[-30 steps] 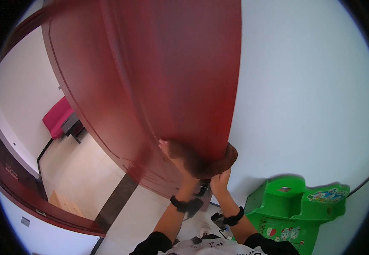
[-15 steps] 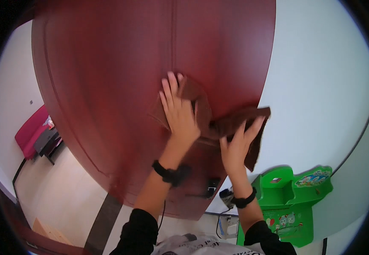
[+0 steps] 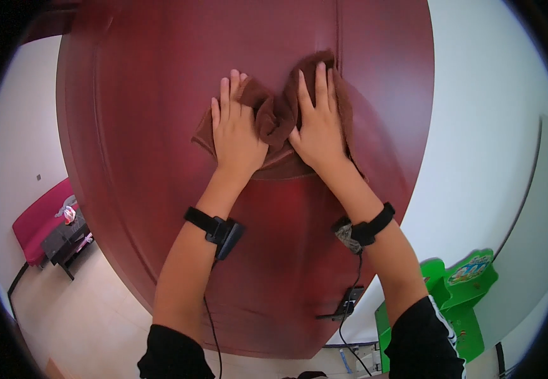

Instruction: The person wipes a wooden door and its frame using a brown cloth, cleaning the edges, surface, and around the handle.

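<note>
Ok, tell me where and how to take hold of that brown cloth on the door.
Pinch the bunched fold of the brown cloth, between the left hand and right hand, coming from the person's side, facing the red door panel. That fold seems to stand out from the panel, so it likely offers the easiest grip; elsewhere the cloth lies flatter, partly under both hands.

A pink sofa (image 3: 36,222) and table (image 3: 60,243) suggest a home.
</note>
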Motion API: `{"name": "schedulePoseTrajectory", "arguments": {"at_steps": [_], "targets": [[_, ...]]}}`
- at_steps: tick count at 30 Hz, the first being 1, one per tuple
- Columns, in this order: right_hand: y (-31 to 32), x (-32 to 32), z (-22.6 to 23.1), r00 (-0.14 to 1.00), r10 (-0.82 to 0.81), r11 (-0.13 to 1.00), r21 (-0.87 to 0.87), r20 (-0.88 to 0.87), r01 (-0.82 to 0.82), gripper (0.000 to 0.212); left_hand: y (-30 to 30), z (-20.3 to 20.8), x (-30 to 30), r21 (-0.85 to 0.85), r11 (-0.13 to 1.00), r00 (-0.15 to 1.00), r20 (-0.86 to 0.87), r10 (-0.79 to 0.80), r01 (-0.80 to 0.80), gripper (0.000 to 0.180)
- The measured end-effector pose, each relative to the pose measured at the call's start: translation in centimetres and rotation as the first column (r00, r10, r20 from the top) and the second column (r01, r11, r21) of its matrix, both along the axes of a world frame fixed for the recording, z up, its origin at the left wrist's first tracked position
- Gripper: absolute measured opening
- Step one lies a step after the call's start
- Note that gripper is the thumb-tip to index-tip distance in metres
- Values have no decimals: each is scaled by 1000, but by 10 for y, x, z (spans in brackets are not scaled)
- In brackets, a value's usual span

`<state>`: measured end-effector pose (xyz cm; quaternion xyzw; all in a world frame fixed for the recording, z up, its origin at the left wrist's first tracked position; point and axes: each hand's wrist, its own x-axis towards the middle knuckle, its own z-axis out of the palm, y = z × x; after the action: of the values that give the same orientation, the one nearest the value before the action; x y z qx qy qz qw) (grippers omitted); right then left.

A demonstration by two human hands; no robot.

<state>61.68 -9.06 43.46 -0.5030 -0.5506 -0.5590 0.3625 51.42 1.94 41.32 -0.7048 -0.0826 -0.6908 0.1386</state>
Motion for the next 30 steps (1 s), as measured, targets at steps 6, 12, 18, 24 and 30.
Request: {"name": "schedulePoseTrajectory", "arguments": {"at_steps": [6, 12, 18, 24, 30], "targets": [[24, -10, 5, 989, 31, 999, -28, 147, -27, 74, 20, 1, -14, 134, 991, 998, -65, -18, 26, 39], [33, -9, 12, 969, 46, 999, -39, 244, -38, 70, 25, 9, -24, 210, 972, 990, -110, -85, 107, 44], [51, -14, 12, 966, 55, 998, -34, 254, -48, 69, 43, 9, -31, 215, 969, 987, -128, -96, 123, 51], [64, -15, 13, 953, 95, 994, 22, 288, -106, 68, 44, 10, -37, 180, 972, 985, -114, -131, 150, 51], [67, -17, 11, 954, 33, 999, -12, 296, -31, 67, 59, 11, -37, 232, 964, 988, -118, -101, 126, 48]]}}
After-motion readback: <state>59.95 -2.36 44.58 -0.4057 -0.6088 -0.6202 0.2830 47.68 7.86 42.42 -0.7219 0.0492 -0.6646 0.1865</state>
